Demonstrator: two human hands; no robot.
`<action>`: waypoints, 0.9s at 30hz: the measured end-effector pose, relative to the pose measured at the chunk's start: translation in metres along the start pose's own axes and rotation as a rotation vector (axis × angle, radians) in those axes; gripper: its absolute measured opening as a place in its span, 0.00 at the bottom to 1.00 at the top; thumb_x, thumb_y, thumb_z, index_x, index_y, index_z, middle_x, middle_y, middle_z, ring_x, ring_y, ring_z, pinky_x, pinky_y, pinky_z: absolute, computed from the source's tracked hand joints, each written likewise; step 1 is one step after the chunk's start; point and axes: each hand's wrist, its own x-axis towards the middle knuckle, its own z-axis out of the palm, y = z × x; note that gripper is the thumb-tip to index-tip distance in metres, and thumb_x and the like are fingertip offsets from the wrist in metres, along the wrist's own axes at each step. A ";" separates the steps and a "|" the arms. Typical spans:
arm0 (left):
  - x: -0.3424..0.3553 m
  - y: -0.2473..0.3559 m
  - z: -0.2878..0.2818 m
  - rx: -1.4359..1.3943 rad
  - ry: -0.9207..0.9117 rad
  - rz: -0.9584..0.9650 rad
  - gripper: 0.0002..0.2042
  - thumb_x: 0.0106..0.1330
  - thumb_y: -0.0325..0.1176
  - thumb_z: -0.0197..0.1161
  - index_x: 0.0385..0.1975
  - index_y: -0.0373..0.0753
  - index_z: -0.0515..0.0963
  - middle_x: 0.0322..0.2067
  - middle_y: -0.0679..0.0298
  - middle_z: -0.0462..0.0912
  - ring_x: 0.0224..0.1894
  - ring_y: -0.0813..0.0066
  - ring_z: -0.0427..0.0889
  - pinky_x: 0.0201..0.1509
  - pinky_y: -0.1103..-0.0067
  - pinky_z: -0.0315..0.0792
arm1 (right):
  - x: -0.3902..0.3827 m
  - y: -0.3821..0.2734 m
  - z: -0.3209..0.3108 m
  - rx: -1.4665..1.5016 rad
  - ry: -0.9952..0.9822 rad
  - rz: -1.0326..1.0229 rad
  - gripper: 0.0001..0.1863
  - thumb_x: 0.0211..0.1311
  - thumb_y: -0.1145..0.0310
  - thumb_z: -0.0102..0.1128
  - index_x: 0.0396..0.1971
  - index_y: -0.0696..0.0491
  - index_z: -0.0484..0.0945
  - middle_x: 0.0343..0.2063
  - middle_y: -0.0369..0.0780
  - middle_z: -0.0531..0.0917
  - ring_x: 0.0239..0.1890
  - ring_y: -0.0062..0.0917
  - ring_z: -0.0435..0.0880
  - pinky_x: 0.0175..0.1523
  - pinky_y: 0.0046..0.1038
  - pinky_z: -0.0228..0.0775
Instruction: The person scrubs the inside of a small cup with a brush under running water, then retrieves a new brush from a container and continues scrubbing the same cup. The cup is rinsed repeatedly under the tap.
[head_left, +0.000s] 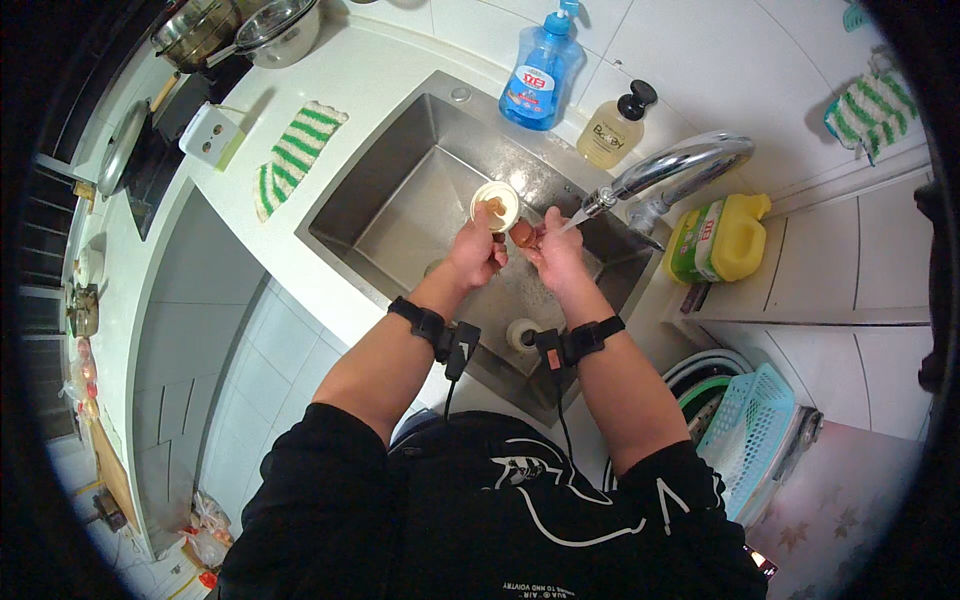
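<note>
Over the steel sink, my left hand is closed on a small round cream-coloured cup, with fingertips over its rim. My right hand is closed beside it, pinching a small reddish-brown rounded piece whose kind I cannot make out. That piece is close to the cup's edge; whether they touch is unclear. From the curved chrome faucet, a thin water stream runs down onto my right hand.
A blue pump bottle, a clear soap bottle and a yellow jug stand behind the sink. A green-striped cloth lies on the left counter. Blue baskets are stacked at right. The round drain is near my wrists.
</note>
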 end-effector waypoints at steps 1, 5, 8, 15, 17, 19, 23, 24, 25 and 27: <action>0.001 0.002 0.000 -0.005 -0.020 -0.014 0.20 0.76 0.56 0.43 0.45 0.44 0.70 0.26 0.68 0.67 0.19 0.82 0.61 0.20 0.83 0.60 | 0.000 0.001 0.000 -0.019 0.004 -0.018 0.08 0.74 0.62 0.51 0.37 0.49 0.67 0.26 0.34 0.72 0.26 0.22 0.73 0.27 0.25 0.64; 0.004 0.008 0.001 -0.099 0.000 -0.055 0.19 0.76 0.55 0.46 0.43 0.44 0.70 0.26 0.69 0.69 0.19 0.82 0.56 0.18 0.85 0.51 | 0.001 0.002 -0.006 0.045 -0.122 0.001 0.06 0.73 0.64 0.51 0.36 0.47 0.65 0.24 0.34 0.71 0.18 0.17 0.66 0.20 0.21 0.55; 0.001 0.010 0.003 -0.110 0.008 0.003 0.18 0.75 0.53 0.49 0.43 0.43 0.70 0.27 0.68 0.72 0.19 0.83 0.57 0.18 0.85 0.52 | 0.001 0.002 -0.008 -0.052 -0.125 0.059 0.06 0.72 0.65 0.51 0.36 0.47 0.65 0.22 0.34 0.70 0.16 0.17 0.64 0.18 0.21 0.51; -0.001 0.008 0.008 -0.073 0.051 0.048 0.07 0.71 0.37 0.52 0.41 0.42 0.71 0.28 0.68 0.75 0.22 0.81 0.61 0.22 0.84 0.56 | -0.010 0.006 0.000 -0.158 -0.140 0.015 0.07 0.70 0.70 0.51 0.34 0.47 0.62 0.21 0.36 0.73 0.16 0.18 0.67 0.17 0.22 0.52; 0.002 0.007 0.011 -0.083 0.043 0.057 0.07 0.69 0.35 0.52 0.41 0.42 0.72 0.28 0.67 0.76 0.24 0.80 0.64 0.25 0.83 0.60 | -0.013 0.005 -0.003 -0.122 -0.226 -0.002 0.08 0.70 0.71 0.51 0.35 0.47 0.61 0.21 0.36 0.74 0.16 0.18 0.68 0.17 0.22 0.52; 0.004 0.004 0.014 -0.071 0.055 0.071 0.07 0.68 0.36 0.54 0.42 0.43 0.73 0.30 0.68 0.77 0.23 0.80 0.64 0.25 0.82 0.61 | -0.015 0.003 -0.008 -0.094 -0.293 -0.014 0.07 0.71 0.71 0.52 0.34 0.48 0.63 0.22 0.36 0.75 0.16 0.18 0.68 0.17 0.22 0.51; 0.008 -0.003 0.021 -0.035 0.022 0.072 0.08 0.66 0.38 0.56 0.41 0.45 0.74 0.32 0.69 0.78 0.26 0.79 0.67 0.30 0.80 0.64 | -0.016 -0.002 -0.021 -0.090 -0.223 0.031 0.10 0.74 0.63 0.53 0.33 0.50 0.68 0.19 0.34 0.73 0.13 0.17 0.64 0.15 0.21 0.49; 0.010 -0.006 0.023 -0.019 0.018 0.069 0.08 0.66 0.38 0.56 0.41 0.46 0.75 0.32 0.69 0.78 0.27 0.80 0.67 0.31 0.79 0.64 | -0.016 -0.003 -0.024 -0.109 -0.231 0.014 0.12 0.74 0.60 0.52 0.32 0.51 0.69 0.18 0.33 0.71 0.12 0.16 0.63 0.15 0.21 0.48; 0.011 -0.008 0.025 -0.002 0.026 0.065 0.08 0.66 0.39 0.56 0.40 0.46 0.75 0.32 0.70 0.78 0.27 0.80 0.67 0.31 0.79 0.64 | -0.017 -0.005 -0.026 -0.130 -0.240 -0.002 0.14 0.74 0.57 0.52 0.32 0.51 0.70 0.17 0.32 0.69 0.12 0.16 0.61 0.15 0.21 0.47; 0.015 -0.013 0.030 0.062 0.017 0.062 0.09 0.67 0.41 0.56 0.40 0.46 0.75 0.31 0.69 0.79 0.29 0.77 0.72 0.34 0.76 0.67 | -0.020 -0.007 -0.028 -0.161 -0.256 0.002 0.18 0.75 0.51 0.49 0.31 0.51 0.71 0.15 0.30 0.66 0.11 0.15 0.59 0.15 0.21 0.45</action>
